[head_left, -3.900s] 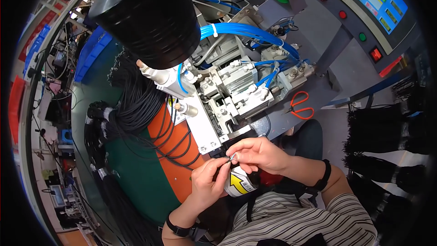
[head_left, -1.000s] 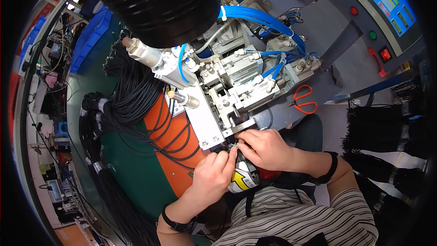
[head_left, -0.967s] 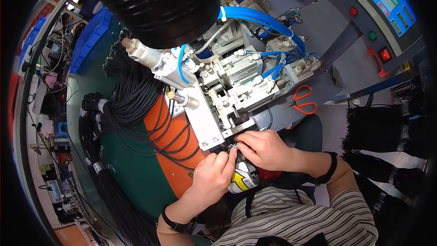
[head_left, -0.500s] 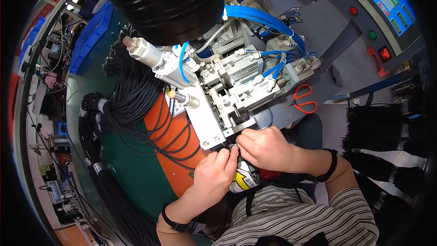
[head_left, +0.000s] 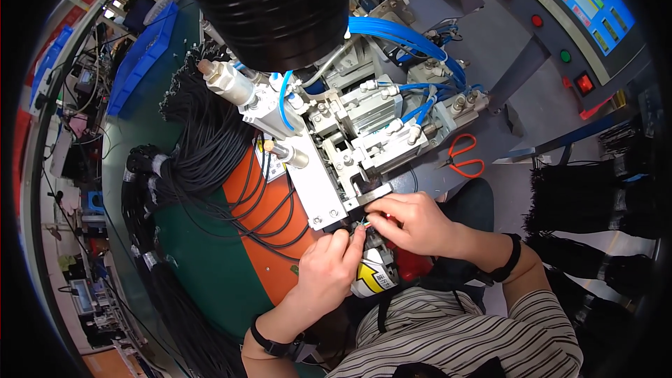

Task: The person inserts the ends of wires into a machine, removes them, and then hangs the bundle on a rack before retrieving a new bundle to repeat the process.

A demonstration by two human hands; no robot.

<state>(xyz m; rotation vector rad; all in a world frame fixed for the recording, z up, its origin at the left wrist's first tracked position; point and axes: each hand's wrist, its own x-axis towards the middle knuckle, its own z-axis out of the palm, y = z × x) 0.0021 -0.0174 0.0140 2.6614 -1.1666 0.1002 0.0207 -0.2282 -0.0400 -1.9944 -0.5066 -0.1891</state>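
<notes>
Thin coloured wires [head_left: 366,224] show between my fingertips, just in front of a metal pneumatic fixture [head_left: 371,136]. My left hand [head_left: 325,266] is closed, pinching the wires between thumb and finger beside the corner of the fixture's white plate [head_left: 308,192]. My right hand [head_left: 416,227] is curled from the other side, its fingertips at the wires close under a small metal bar [head_left: 372,194]. My fingers hide most of the wires and whatever they join. Below the hands sits a white cylindrical part with a yellow arrow label [head_left: 374,276].
Bundled black cables [head_left: 203,147] lie left on a green and orange surface [head_left: 206,259]. Red-handled scissors [head_left: 465,156] rest right of the fixture. A black cylinder [head_left: 266,10] overhangs it. A control panel with screen [head_left: 595,7] stands far right, above more hanging black cables [head_left: 570,196].
My right hand's fingers have shifted and loosened slightly, so the coloured wires now show between the hands. My left hand stays nearly in place. The view has shifted slightly.
</notes>
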